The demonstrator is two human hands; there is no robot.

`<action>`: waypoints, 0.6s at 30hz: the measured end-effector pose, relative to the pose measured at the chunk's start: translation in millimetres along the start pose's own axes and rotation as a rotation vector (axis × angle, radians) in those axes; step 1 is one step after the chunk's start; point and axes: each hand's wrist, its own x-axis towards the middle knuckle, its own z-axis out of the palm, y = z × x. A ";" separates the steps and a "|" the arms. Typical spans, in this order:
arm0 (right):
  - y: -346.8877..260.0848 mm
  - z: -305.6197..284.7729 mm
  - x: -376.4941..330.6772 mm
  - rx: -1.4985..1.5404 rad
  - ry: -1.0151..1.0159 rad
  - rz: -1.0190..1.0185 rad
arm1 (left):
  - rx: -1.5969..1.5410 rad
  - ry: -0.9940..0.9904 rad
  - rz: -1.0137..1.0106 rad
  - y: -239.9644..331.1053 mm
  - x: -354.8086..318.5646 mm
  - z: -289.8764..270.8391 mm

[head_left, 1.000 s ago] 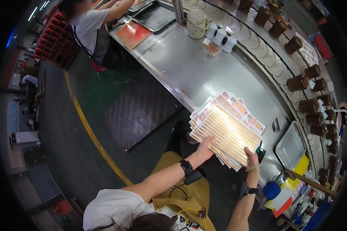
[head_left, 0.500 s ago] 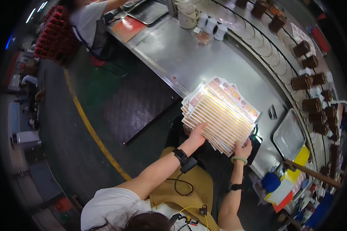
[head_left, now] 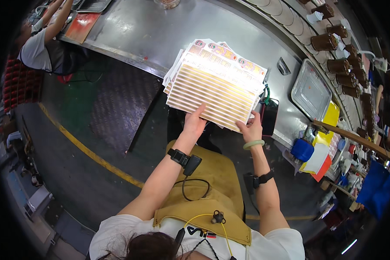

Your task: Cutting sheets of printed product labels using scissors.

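A stack of printed paper sheets [head_left: 212, 89] lies across the near edge of the metal table, its front part hanging over. The top sheet carries gold and white stripes; sheets beneath stick out unevenly at the far and left sides, showing coloured pictures. My left hand [head_left: 196, 125] grips the near edge, thumb on top and the other fingers mostly hidden below. At the near right corner my right hand [head_left: 251, 129] pinches the stack between thumb and fingers. A dark phone [head_left: 270, 116] lies on the table just beyond my right hand.
The metal table [head_left: 134, 32] runs to the far left, where another person [head_left: 39, 52] works. On the right are a small dark holder [head_left: 283, 66], a metal tray [head_left: 311, 89], and a conveyor [head_left: 286, 17] with brown jars [head_left: 324, 42] alongside. A blue object [head_left: 302, 150] stands near the table corner.
My view has turned, so the table and the other person appear rotated. Both hands still hold the sheets, whose near edge looks more even than before.
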 end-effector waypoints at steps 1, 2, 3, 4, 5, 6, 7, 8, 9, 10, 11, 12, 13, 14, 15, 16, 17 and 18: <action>-13.9 -3.0 1.9 -0.119 -0.066 0.000 | 0.018 -0.042 0.035 1.1 0.4 -3.1; -24.2 -2.8 6.2 -0.237 -0.133 -0.001 | 0.035 -0.083 0.072 2.7 1.0 -6.2; -24.0 -7.1 16.8 -0.417 -0.115 -0.092 | 0.047 -0.040 0.072 3.7 -0.8 -3.9; -39.8 -10.7 27.9 -0.515 -0.091 -0.184 | 0.043 -0.029 0.074 6.1 -3.8 -4.0; -57.5 -9.5 35.3 -0.537 0.055 -0.253 | 0.095 0.003 0.096 8.9 -8.1 -5.0; -69.5 -5.4 49.3 -0.525 0.120 -0.304 | 0.145 0.030 0.117 9.9 -11.1 -6.2; -76.0 -0.6 67.8 -0.432 0.123 -0.403 | 0.137 0.006 0.135 8.4 -11.1 -11.2; -88.2 9.0 85.8 -0.420 0.053 -0.456 | 0.132 0.014 0.137 9.7 -13.4 -15.0; -96.2 15.7 100.7 -0.415 -0.012 -0.503 | 0.156 0.008 0.112 6.3 -17.5 -18.1; -101.2 25.7 116.6 -0.493 -0.051 -0.587 | 0.182 0.001 0.092 6.2 -20.9 -18.5; -104.0 37.6 131.8 -0.566 -0.095 -0.615 | 0.178 0.045 0.088 5.4 -27.0 -16.1; -110.3 50.4 139.7 -0.637 -0.146 -0.646 | 0.170 0.053 0.093 4.7 -34.2 -20.6; -114.7 57.4 144.5 -0.639 -0.154 -0.651 | 0.138 0.071 0.087 3.3 -41.6 -24.4; -118.9 61.6 149.1 -0.709 -0.187 -0.619 | 0.106 0.087 0.079 1.8 -47.3 -27.2; -123.7 67.0 149.5 -0.777 -0.224 -0.588 | 0.107 0.090 0.056 3.2 -51.6 -35.2; -125.8 70.9 149.4 -0.780 -0.231 -0.592 | 0.101 0.095 0.058 5.2 -50.4 -41.4; -127.3 73.6 149.6 -0.827 -0.142 -0.628 | 0.091 0.057 0.063 6.5 -48.4 -46.9; -130.1 77.8 148.7 -0.871 -0.055 -0.665 | 0.080 0.021 0.071 8.3 -47.4 -50.2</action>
